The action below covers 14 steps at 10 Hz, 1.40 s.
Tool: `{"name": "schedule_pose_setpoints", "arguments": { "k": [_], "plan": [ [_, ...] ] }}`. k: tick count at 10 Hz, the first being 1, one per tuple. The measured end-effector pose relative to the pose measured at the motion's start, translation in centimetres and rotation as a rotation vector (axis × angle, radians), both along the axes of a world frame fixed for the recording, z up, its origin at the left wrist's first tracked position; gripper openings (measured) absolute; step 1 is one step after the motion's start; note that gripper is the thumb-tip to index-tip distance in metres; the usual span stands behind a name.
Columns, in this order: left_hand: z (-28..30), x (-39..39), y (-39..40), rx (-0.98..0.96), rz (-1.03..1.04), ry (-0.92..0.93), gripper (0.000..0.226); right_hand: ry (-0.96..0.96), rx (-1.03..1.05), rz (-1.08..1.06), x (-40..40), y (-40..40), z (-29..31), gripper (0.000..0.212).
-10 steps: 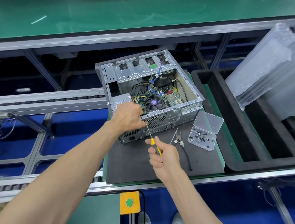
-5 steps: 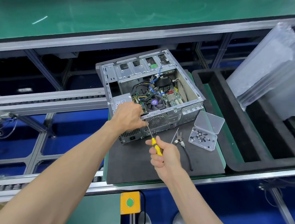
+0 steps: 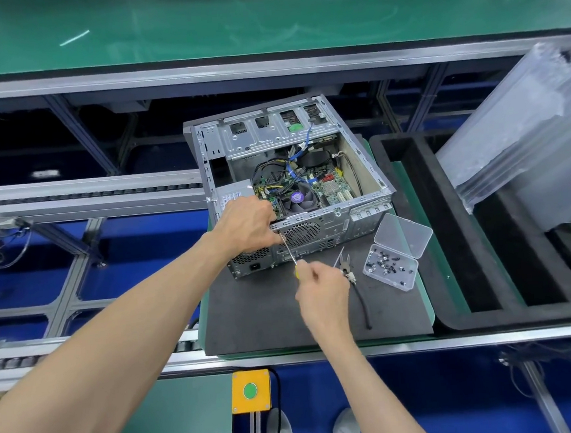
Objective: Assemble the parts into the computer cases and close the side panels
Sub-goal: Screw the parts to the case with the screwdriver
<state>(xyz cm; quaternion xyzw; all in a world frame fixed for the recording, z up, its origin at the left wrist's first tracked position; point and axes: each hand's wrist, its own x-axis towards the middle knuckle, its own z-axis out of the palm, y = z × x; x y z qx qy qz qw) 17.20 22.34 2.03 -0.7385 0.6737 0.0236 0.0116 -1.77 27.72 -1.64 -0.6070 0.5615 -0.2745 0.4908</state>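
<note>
No legible text, brand or number anywhere; only blurred print on a pale label on the grey metal power supply box (image 3: 233, 194) inside the open silver computer case (image 3: 295, 184), at its near left, too small to read; a round purple sticker on the black cooler fan (image 3: 297, 197) at the case's middle, its markings not legible; a plain green round button on the yellow square plate (image 3: 250, 391) at the near edge, bearing no lettering that can be made out.
</note>
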Motion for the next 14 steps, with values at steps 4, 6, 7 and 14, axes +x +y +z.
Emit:
{"name": "schedule_pose_setpoints", "arguments": {
  "k": [4,6,7,14],
  "plan": [
    [0.2,-0.1,0.0,0.010,0.016,0.012,0.046,-0.231,0.249,-0.030,0.0,-0.4,-0.4,0.033],
    [0.1,-0.1,0.0,0.004,0.018,0.017,0.045,0.014,-0.106,0.052,0.3,0.0,-1.0,0.032],
    [0.0,-0.1,0.0,0.001,0.014,0.008,0.045,-0.754,0.897,-0.164,-0.1,-0.6,0.3,0.035],
    [-0.2,0.1,-0.1,0.011,0.008,0.004,0.044,0.401,-0.703,0.052,-0.2,0.5,-1.7,0.019]
  ]
}}
